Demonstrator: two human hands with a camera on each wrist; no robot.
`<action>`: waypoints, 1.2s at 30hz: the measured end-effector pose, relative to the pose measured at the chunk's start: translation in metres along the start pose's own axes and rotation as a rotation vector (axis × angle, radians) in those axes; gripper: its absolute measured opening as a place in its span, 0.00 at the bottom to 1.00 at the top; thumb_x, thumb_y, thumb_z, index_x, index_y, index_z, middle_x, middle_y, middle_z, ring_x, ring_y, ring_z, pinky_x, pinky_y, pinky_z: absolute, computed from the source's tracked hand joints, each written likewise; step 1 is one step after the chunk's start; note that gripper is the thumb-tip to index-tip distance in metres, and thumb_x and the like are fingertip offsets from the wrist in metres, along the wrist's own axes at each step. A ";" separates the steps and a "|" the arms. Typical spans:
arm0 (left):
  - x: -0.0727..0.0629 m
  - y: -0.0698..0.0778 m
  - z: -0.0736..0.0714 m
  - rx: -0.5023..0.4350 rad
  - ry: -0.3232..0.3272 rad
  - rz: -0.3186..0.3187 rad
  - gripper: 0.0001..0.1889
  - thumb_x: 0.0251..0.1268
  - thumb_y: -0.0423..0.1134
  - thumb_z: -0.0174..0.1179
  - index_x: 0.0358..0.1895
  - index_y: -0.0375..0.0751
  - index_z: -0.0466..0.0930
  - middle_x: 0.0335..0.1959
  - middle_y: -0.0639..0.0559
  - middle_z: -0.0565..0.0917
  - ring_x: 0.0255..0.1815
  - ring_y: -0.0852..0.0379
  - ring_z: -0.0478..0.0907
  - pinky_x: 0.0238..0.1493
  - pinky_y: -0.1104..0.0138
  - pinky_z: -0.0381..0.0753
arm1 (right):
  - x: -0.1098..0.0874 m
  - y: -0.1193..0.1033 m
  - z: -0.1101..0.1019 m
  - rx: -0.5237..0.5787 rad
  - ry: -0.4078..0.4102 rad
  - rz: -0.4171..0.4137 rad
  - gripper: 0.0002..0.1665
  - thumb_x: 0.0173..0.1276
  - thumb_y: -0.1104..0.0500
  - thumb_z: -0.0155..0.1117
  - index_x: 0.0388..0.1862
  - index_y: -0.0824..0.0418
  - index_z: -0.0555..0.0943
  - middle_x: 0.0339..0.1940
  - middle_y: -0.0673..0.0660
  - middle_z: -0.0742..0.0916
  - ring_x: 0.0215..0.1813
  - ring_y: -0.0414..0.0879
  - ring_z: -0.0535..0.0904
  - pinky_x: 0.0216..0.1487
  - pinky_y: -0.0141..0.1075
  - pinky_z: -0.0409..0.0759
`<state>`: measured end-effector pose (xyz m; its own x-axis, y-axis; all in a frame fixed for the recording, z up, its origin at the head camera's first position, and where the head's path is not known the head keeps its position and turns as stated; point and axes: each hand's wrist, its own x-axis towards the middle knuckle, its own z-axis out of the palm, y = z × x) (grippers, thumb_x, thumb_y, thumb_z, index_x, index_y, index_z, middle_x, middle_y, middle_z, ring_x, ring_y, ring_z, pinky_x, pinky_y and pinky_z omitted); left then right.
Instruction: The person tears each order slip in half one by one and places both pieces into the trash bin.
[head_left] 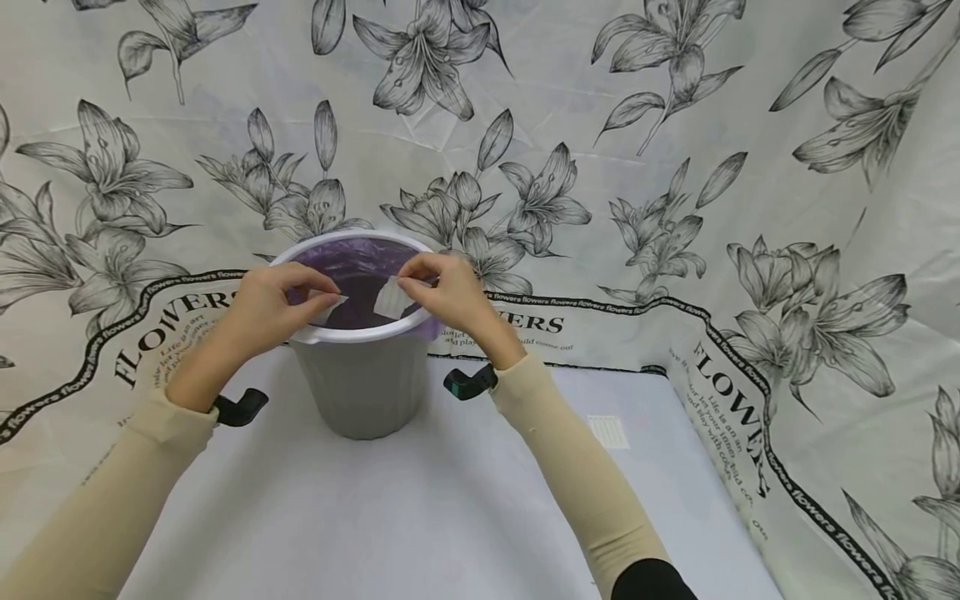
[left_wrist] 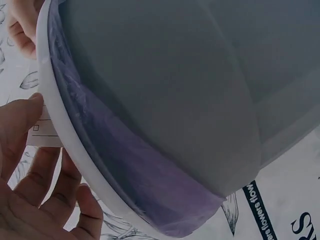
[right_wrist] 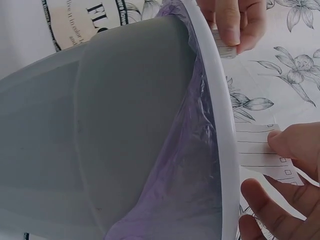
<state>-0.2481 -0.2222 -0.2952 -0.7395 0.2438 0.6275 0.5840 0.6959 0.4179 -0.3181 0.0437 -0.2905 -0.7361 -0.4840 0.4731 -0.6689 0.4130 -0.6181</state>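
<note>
A grey bin (head_left: 363,392) with a white rim stands upright, lined with a thin purple plastic bag (head_left: 341,254). Over its left side my left hand (head_left: 285,300) pinches a small piece of lined paper (left_wrist: 44,131) between thumb and fingers. On the other side my right hand (head_left: 450,287) pinches a larger piece of lined paper (head_left: 390,300), printed with lines and small square boxes. Both pieces are above the bin's opening, apart from each other. In the right wrist view the larger paper (right_wrist: 260,150) shows an uneven edge. The bin's bottom is hidden.
Another lined paper piece (head_left: 607,432) lies on the white table (head_left: 360,517), right of my right forearm. A flower-printed cloth (head_left: 540,100) hangs behind and around the table. Dark wrist-camera mounts (head_left: 242,408) stick out from both wrists, near the bin.
</note>
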 end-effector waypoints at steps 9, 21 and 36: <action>-0.003 -0.005 0.002 0.041 -0.108 -0.011 0.03 0.68 0.36 0.69 0.40 0.43 0.90 0.33 0.52 0.87 0.32 0.58 0.76 0.32 0.71 0.73 | 0.001 0.000 0.002 -0.024 0.003 0.013 0.07 0.75 0.57 0.67 0.46 0.57 0.88 0.42 0.53 0.90 0.40 0.43 0.84 0.44 0.34 0.82; -0.012 0.016 -0.002 0.070 -0.111 -0.006 0.13 0.64 0.43 0.73 0.47 0.42 0.88 0.43 0.49 0.89 0.45 0.50 0.84 0.46 0.54 0.82 | 0.002 0.001 0.002 -0.058 -0.050 0.003 0.12 0.75 0.59 0.66 0.54 0.61 0.85 0.49 0.57 0.91 0.51 0.47 0.86 0.57 0.39 0.83; -0.047 0.077 0.018 -0.016 -0.056 0.229 0.30 0.53 0.45 0.79 0.62 0.46 0.82 0.58 0.52 0.85 0.60 0.52 0.82 0.61 0.54 0.81 | -0.041 0.011 -0.031 -0.204 -0.040 -0.059 0.30 0.74 0.51 0.67 0.71 0.58 0.76 0.70 0.56 0.81 0.76 0.52 0.70 0.77 0.49 0.68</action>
<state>-0.1744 -0.1678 -0.3048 -0.6044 0.4317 0.6696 0.7436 0.6073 0.2796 -0.2979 0.0921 -0.2973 -0.6928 -0.5409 0.4769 -0.7211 0.5286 -0.4479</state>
